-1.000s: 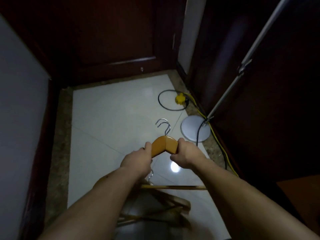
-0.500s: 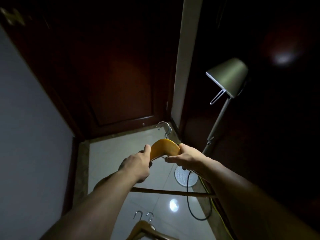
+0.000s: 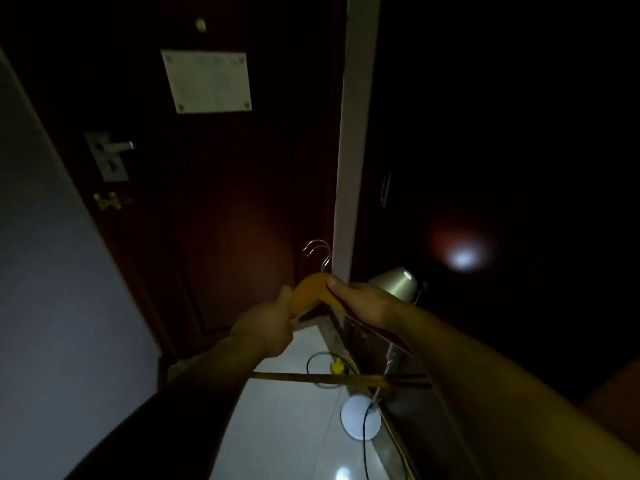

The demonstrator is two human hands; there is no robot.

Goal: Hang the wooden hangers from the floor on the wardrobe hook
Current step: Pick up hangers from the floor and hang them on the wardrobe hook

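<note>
I hold wooden hangers (image 3: 309,292) in front of me, stacked together, with two metal hooks (image 3: 320,252) pointing up. My left hand (image 3: 266,327) grips the left shoulder of the stack and my right hand (image 3: 360,301) grips the right shoulder. The hangers' bottom bar (image 3: 332,378) runs level below my wrists. The room is dim. No wardrobe hook is visible; the right side of the view is dark.
A dark wooden door (image 3: 221,202) with a white plate (image 3: 207,81) and a handle (image 3: 110,155) stands ahead. A floor lamp (image 3: 396,284) with round base (image 3: 360,415) and cables (image 3: 332,367) stands on the white tile floor at right. A pale wall is at left.
My view has tilted up from the floor to the door. Both hands have raised the hangers higher; the hangers left on the floor have dropped out of sight.
</note>
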